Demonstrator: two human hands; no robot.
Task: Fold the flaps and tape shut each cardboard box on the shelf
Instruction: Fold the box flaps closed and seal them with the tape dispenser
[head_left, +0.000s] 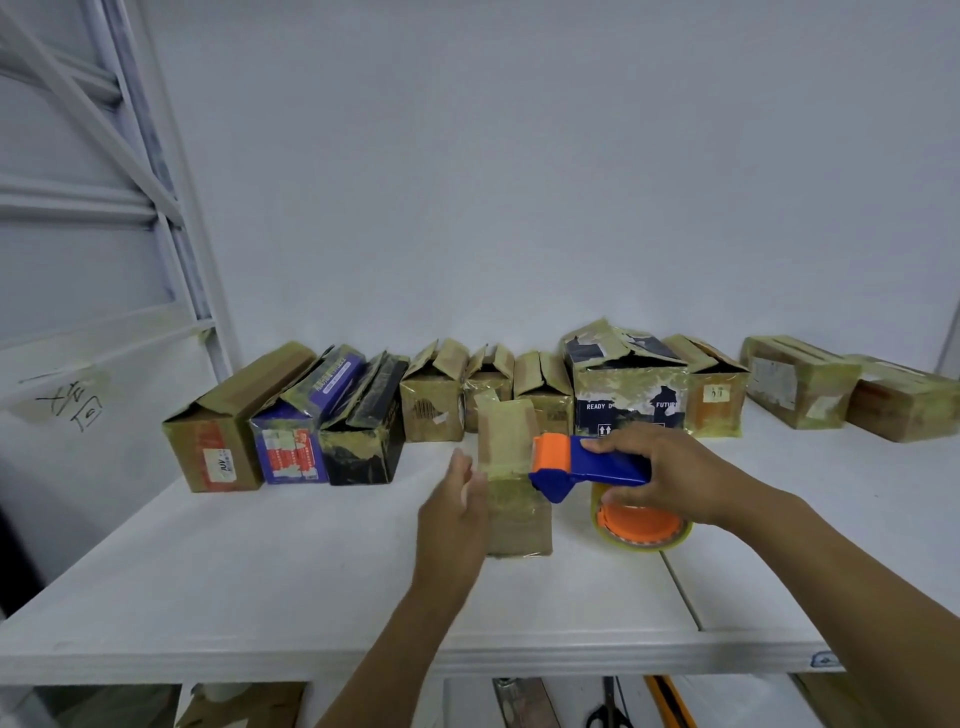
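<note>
- Running its long axis straight away from the person, the cardboard box (511, 447) being worked on lies on the white shelf (249, 561). It sits forward of the row of boxes (434, 402) along the back and directly between the two hands.
- The left hand (456, 517) is at the box's left wall, fingers fairly straight and laid against the cardboard. It grips nothing and seems to be bracing the box.
- The right hand (662, 467) is wrapped round the blue handle of the tape dispenser (587, 465). The dispenser's orange-and-blue head meets the box's top at its right edge, about midway along. The tape roll (641, 527) hangs under that hand, just beside the box's right wall.
- Yellowish tape already lies over the box's top; I cannot tell whether a fresh strip is attached.
- The dispenser comes in from the right, crosswise to the box's length. Any pull sideways would probably push the box left, into the bracing palm. A pull along the seam would have to follow the near-far line.
</note>
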